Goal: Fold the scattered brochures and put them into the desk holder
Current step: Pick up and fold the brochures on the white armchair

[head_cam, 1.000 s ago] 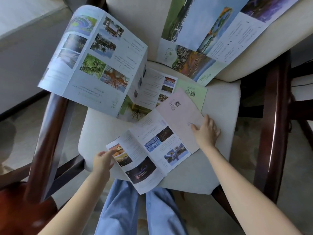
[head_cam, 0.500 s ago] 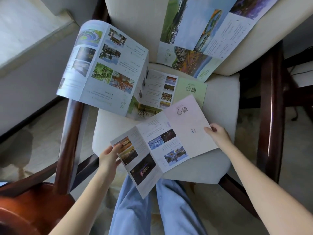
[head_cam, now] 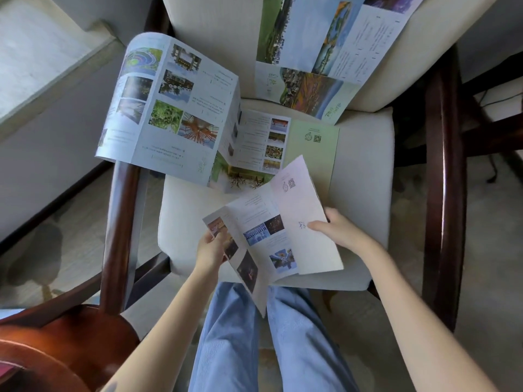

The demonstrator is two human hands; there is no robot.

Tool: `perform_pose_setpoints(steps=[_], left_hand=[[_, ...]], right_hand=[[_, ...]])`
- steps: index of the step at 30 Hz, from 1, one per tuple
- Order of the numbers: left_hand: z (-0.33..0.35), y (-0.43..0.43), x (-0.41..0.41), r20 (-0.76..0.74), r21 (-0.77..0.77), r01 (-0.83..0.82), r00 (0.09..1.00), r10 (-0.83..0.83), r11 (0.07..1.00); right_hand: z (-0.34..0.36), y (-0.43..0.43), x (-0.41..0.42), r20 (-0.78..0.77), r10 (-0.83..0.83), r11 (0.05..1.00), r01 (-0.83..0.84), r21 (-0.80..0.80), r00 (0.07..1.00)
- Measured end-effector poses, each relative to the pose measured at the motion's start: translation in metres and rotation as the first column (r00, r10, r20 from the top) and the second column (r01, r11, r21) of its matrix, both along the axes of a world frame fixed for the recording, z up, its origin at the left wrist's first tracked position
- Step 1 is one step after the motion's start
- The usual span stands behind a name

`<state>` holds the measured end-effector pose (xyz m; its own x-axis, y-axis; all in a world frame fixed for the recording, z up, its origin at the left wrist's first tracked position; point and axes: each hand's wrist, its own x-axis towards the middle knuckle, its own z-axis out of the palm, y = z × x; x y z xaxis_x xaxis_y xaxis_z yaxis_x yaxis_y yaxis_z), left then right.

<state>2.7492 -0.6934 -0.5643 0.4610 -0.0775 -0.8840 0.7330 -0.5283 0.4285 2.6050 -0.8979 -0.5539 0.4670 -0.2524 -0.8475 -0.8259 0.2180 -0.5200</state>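
The pink-backed brochure [head_cam: 300, 210] is held over the front of the chair seat [head_cam: 186, 216], half folded — the left hand [head_cam: 210, 250] pinches its left panel, the right hand [head_cam: 338, 232] grips its right one. Closed off its old creases, it would likely fold crooked and jam in the holder, which is not in view; a stray nudge could also slide the large brochure [head_cam: 169, 108] off the armrest [head_cam: 121, 222].

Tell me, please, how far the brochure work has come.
Done: nothing looks finished; no folded brochure shows, and the desk holder is not in view. In hand: the left hand and right hand each pinch an end of the pink brochure, held above the seat with its panels partly bent. Left: the blue brochure over the armrest, the green brochure and the landscape brochure on the backrest lie open.
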Motion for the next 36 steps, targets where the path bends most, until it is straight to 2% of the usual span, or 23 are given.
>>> perform_pose_setpoints(steps=[3,6,9,12,15,19,23,26,28,30,31,32,33,35,36], left_hand=[[0.003,0.003,-0.002,-0.015,0.004,-0.030,0.999,0.030,1.000],[0.005,0.006,-0.001,-0.054,-0.010,-0.089,0.995,0.088,0.996],[0.007,0.007,-0.002,-0.117,-0.108,-0.148,0.984,0.136,0.983],[0.009,0.003,-0.004,-0.188,-0.224,-0.160,0.975,0.118,0.961],[0.011,0.000,-0.005,-0.263,-0.294,-0.203,0.957,0.125,0.934],[0.009,-0.002,-0.005,-0.322,-0.382,-0.258,0.937,0.133,0.887],[0.010,-0.006,-0.006,-0.153,-0.412,-0.111,0.987,0.052,0.904],[0.013,-0.011,-0.004,-0.006,-0.429,-0.026,1.000,0.026,0.903],[0.019,-0.018,-0.003,0.049,-0.444,0.021,0.999,0.001,0.896],[0.029,-0.028,-0.001,0.110,-0.470,0.078,0.994,-0.029,0.879],[0.035,-0.033,0.000,0.149,-0.490,0.126,0.987,-0.060,0.862],[0.041,-0.038,0.001,0.202,-0.504,0.195,0.974,-0.104,0.842],[0.047,-0.043,0.000,0.281,-0.494,0.286,0.946,-0.161,0.821],[0.055,-0.052,0.001,0.471,-0.402,0.474,0.841,-0.268,0.783],[0.057,-0.056,0.001,0.542,-0.346,0.542,0.782,-0.308,0.766]], right_hand=[[0.010,0.006,-0.003,-0.042,-0.122,0.987,0.126,0.101,0.992],[0.026,0.008,-0.007,-0.021,-0.261,0.931,0.258,0.260,0.965],[0.037,0.013,-0.005,0.034,-0.236,0.875,0.197,0.442,0.971],[0.032,0.022,0.000,-0.016,-0.115,0.883,0.110,0.457,0.993],[0.023,0.031,0.007,0.074,-0.067,0.933,0.036,0.358,0.995],[0.006,0.041,0.014,0.153,-0.077,0.995,0.066,0.078,0.985],[-0.004,0.049,0.020,0.107,-0.035,0.990,0.049,-0.136,0.994],[-0.014,0.050,0.021,0.045,0.134,0.890,-0.100,-0.445,0.990],[-0.018,0.046,0.024,0.037,0.058,0.865,-0.032,-0.501,0.998],[-0.018,0.036,0.029,0.025,-0.183,0.910,0.179,-0.373,0.983],[-0.016,0.028,0.030,0.010,-0.324,0.920,0.318,-0.227,0.946],[-0.012,0.021,0.030,-0.030,-0.451,0.892,0.449,-0.039,0.892],[-0.008,0.013,0.028,-0.091,-0.535,0.824,0.542,0.164,0.840],[0.001,-0.002,0.020,-0.129,-0.610,0.667,0.595,0.449,0.781],[0.005,-0.007,0.017,-0.096,-0.609,0.645,0.561,0.519,0.787]])
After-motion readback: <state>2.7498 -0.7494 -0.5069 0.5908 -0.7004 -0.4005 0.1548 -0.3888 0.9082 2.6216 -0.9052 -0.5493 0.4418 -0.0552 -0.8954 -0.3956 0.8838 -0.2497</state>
